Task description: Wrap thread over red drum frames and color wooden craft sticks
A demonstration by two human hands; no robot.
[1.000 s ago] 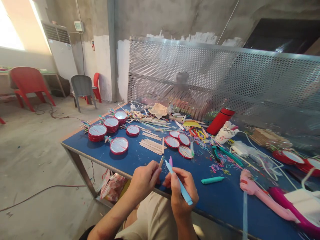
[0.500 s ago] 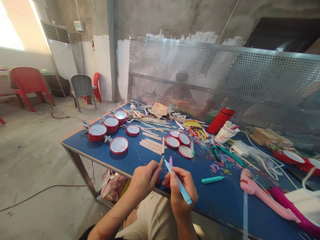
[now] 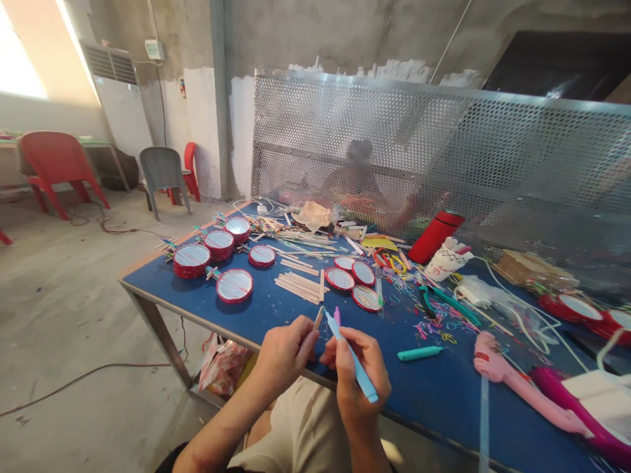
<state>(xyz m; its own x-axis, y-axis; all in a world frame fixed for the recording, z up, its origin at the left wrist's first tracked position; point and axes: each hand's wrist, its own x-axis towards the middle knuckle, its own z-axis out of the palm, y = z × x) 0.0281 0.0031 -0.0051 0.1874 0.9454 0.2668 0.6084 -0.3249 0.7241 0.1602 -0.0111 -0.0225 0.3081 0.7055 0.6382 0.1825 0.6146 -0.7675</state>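
My left hand [image 3: 284,349] pinches a wooden craft stick [image 3: 319,318], which points up and away over the table edge. In my right hand [image 3: 378,376] is a light blue marker [image 3: 363,381], its tip close to the stick's upper end; whether they touch I cannot tell. A pink pen-like piece [image 3: 337,314] shows just behind the marker, partly hidden by it and my fingers. Several bare craft sticks [image 3: 298,286] lie side by side beyond my hands. To the right, a teal marker [image 3: 420,354] rests on the blue table [image 3: 276,315].
Red-rimmed round discs [image 3: 234,286] with sticks lie at left, more discs [image 3: 340,279] in the middle. Colourful rubber loops [image 3: 434,327], green-handled pliers [image 3: 451,307], a red bottle [image 3: 436,236], a cup of markers [image 3: 446,264] and a pink glue gun [image 3: 522,387] occupy the right side.
Almost nothing differs. The marker's tip has shifted very slightly near the end of the craft stick; both hands keep their hold.
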